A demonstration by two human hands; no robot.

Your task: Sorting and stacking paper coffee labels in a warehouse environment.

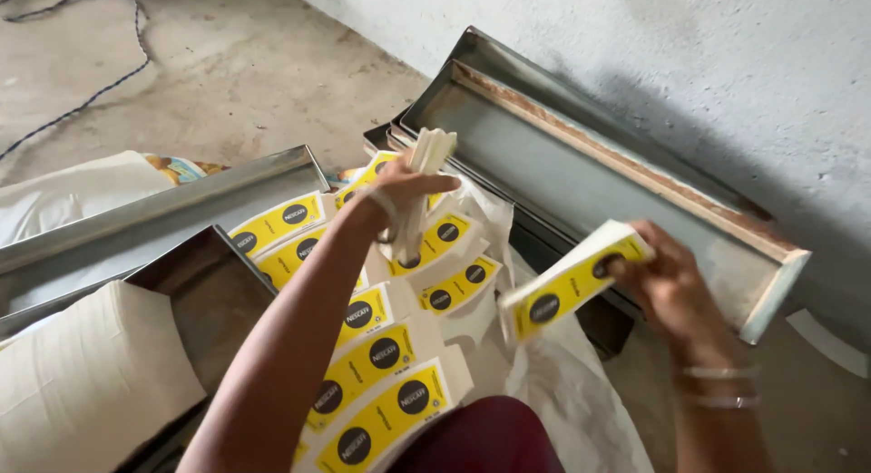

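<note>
At the bottom centre, flat yellow paper labels with black circles [376,382] lie fanned over white sheeting [562,391]. Right of centre, the right hand [667,287] pinches a thick stack of the same yellow labels [567,282], wrist bent. Higher, at centre, the left hand [408,190] reaches forward, fingers clamped on an upright white-edged bundle [422,178]. Beyond, long grey metal trays [590,178] lean on the wall.
</note>
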